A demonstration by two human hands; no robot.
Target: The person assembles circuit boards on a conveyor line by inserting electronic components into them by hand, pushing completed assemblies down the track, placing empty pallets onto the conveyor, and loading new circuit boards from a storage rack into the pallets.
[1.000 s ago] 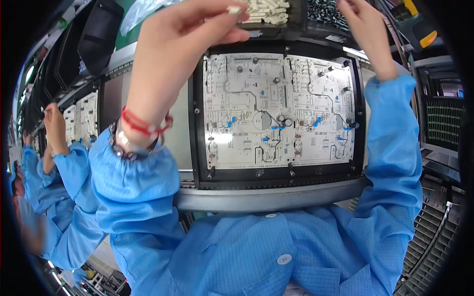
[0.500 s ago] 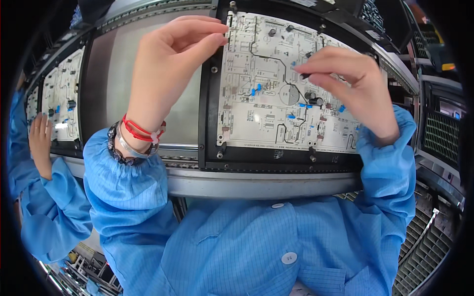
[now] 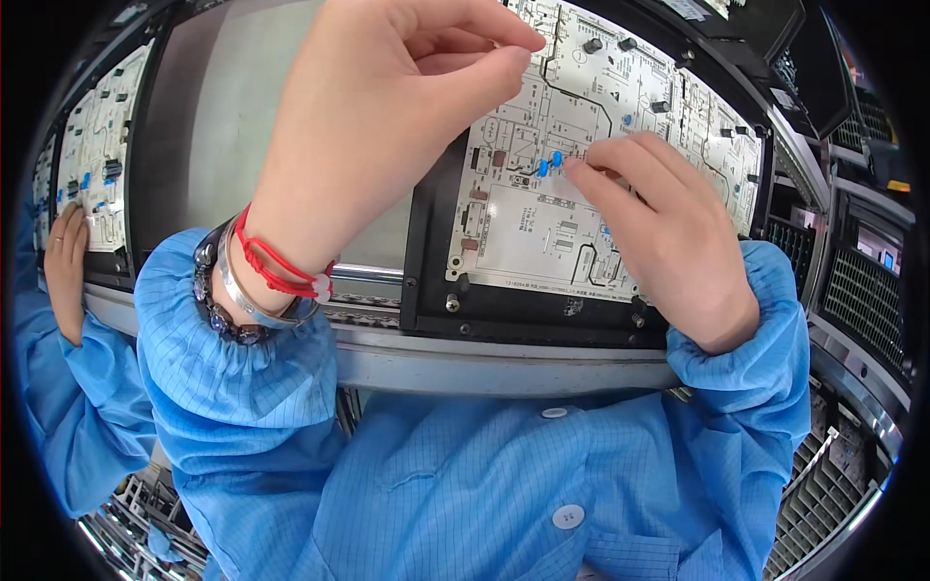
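A white circuit board (image 3: 494, 242) with printed black traces lies in a black frame (image 3: 436, 290). My left hand (image 3: 407, 87) is raised over the board's upper left edge, its thumb and forefinger pinched. Whatever it may hold is too small to make out. My right hand (image 3: 668, 213) is low over the middle of the board, fingertips closed together just right of two small blue disc components (image 3: 550, 163). Those fingers hide what is between them. Black cylindrical capacitors (image 3: 661, 107) stand on the board's upper part.
Left of the frame is a smooth grey plate (image 3: 252, 116). A metal rail (image 3: 504, 368) runs along the near side. Farther left, a co-worker's hand (image 3: 66, 252) rests by another populated board (image 3: 97, 165). Black grid racks (image 3: 862, 281) stand at the right.
My right hand has moved down and left relative to the board, toward the blue discs. The small black part seen at its fingertips is now out of sight. My left hand stays pinched.
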